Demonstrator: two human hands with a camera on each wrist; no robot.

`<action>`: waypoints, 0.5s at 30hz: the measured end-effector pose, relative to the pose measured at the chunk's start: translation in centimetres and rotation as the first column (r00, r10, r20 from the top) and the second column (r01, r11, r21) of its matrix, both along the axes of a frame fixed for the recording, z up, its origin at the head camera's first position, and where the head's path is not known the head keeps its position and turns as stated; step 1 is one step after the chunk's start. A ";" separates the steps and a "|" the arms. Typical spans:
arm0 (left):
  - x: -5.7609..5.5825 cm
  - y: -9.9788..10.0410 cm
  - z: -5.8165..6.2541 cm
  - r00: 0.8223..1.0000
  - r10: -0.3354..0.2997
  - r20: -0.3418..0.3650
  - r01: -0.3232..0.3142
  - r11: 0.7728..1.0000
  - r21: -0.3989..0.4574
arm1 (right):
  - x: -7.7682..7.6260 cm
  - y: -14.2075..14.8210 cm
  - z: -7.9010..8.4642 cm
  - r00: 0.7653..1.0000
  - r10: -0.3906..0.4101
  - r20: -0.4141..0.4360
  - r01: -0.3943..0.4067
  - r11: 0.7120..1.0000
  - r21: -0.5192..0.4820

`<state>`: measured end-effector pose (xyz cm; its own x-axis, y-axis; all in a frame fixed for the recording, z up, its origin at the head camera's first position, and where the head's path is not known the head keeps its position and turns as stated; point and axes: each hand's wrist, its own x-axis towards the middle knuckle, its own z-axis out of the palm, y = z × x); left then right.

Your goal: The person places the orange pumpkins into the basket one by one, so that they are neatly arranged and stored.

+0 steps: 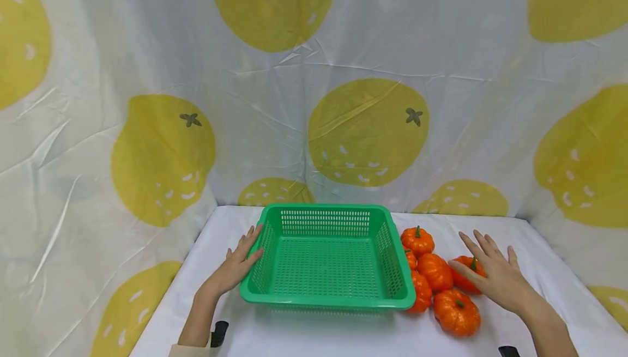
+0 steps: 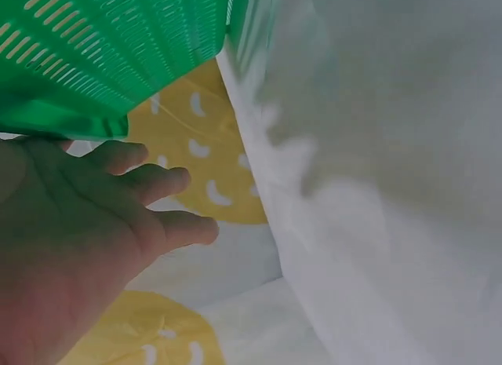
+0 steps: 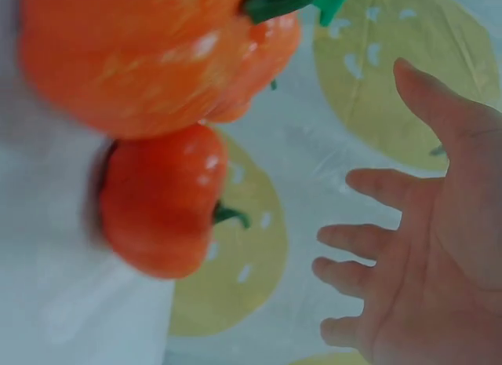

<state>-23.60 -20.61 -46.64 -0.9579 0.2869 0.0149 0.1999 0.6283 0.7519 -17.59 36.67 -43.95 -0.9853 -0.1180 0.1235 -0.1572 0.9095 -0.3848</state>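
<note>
A green plastic basket point(image 1: 324, 301) with slotted walls stands on the white cloth, nothing inside it. At its left rim is my left hand point(image 1: 234, 267), fingers straight and spread, the fingertips touching the basket. Small orange pumpkins cluster against the basket's right side: one at the back point(image 1: 418, 242), one in the middle point(image 1: 435, 272) and a front pumpkin point(image 1: 456, 316), among others. My right hand point(image 1: 502, 278) hovers with spread fingers over a redder, smoother, pepper-like piece point(image 3: 161, 208), partly hiding it in the head view. Nothing is in that hand.
A white cloth point(image 1: 294, 340) covers the table. Behind and at both sides hang pale curtains point(image 1: 265, 106) printed with big yellow fruit. The basket's right wall hides part of some pumpkins. Dark wrist-camera pieces show near both wrists.
</note>
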 end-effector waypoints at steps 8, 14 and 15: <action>0.0 0.6 -1.0 0.989 -0.025 0.145 -0.021 0.951 0.309 | 1.4 3.8 -2.5 1.000 -0.026 0.010 0.027 0.995 -0.092; 0.1 1.2 -1.7 0.983 -0.013 0.185 -0.072 0.891 0.448 | 1.6 5.1 -4.2 0.995 -0.011 0.098 0.031 0.978 -0.205; 0.1 1.3 -1.8 0.982 -0.018 0.187 -0.072 0.882 0.465 | 1.6 5.2 -4.5 0.994 -0.012 0.108 0.035 0.976 -0.215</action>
<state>-23.50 -19.29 -48.45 -0.9641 0.2635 -0.0331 0.0202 0.1969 0.9802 -16.00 41.83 -48.46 -0.9963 -0.0768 0.0391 -0.0851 0.8059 -0.5859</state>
